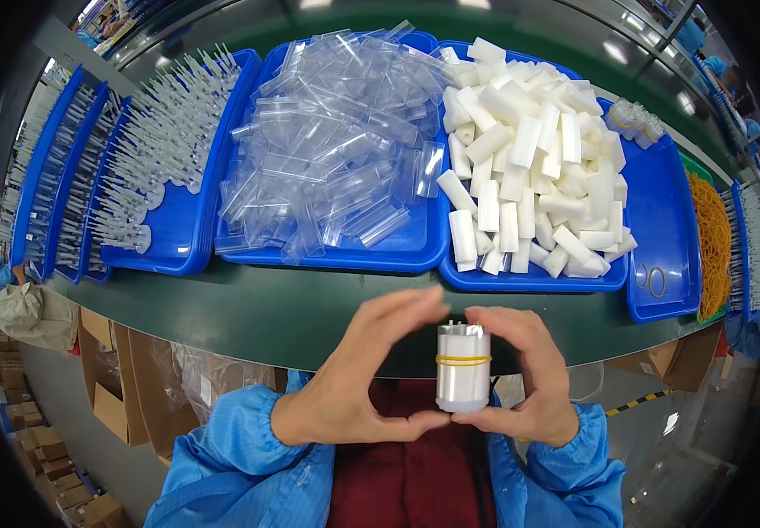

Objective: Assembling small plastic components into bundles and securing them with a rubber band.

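Head view: the white bundle [464,387] stands upright at the near edge of the green surface [274,304], pinched top and bottom by the fingers of the right hand [540,365]; those of the left hand [345,383] arch open beside it. It looks light and smooth, probably slippery — best held by its ends, clear of the yellow bands [464,360]. Its back is hidden; left index blurred, thumb contact unclear.

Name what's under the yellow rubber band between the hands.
The yellow rubber band wraps a white cylindrical piece, visible above and below it. The strip directly beneath is covered.
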Action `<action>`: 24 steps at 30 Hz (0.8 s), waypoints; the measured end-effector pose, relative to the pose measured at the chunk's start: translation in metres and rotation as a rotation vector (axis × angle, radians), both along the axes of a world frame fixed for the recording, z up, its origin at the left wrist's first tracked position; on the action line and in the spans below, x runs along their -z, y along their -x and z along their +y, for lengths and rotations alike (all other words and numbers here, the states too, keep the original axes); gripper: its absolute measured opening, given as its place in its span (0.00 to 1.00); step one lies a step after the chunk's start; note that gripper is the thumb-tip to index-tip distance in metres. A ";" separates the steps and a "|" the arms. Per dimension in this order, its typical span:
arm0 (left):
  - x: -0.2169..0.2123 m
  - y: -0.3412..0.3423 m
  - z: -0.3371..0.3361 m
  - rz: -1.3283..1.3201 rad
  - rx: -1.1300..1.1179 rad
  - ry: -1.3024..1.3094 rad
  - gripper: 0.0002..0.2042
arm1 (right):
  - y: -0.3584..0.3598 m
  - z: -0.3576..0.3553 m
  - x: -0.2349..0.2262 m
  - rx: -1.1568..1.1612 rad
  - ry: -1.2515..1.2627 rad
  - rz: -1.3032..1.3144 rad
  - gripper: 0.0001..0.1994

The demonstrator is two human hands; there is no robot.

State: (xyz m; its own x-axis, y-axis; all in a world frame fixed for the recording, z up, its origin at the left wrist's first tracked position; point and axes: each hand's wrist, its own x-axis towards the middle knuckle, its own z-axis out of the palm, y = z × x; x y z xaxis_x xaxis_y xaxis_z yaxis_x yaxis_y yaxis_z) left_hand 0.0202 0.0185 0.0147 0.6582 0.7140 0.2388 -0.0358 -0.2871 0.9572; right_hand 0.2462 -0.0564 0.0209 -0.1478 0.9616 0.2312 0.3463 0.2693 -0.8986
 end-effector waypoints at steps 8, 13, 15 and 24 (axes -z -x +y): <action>-0.003 0.008 0.005 0.123 0.034 -0.111 0.41 | 0.001 0.003 -0.011 -0.018 -0.034 -0.103 0.44; -0.008 0.009 0.003 0.165 0.028 -0.246 0.39 | -0.002 0.003 -0.006 -0.064 -0.115 -0.142 0.43; -0.006 0.007 0.006 0.176 0.037 -0.255 0.40 | -0.002 0.003 0.000 -0.060 -0.087 -0.142 0.43; -0.018 -0.004 0.007 0.292 0.159 -0.443 0.43 | -0.005 -0.004 -0.002 -0.079 0.427 0.354 0.39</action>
State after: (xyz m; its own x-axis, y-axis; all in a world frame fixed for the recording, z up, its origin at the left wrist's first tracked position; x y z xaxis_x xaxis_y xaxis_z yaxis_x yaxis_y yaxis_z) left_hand 0.0239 0.0250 0.0326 0.8338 0.4727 0.2853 0.1368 -0.6775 0.7226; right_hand 0.2515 -0.0600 0.0227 -0.2074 0.9698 -0.1281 -0.0033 -0.1316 -0.9913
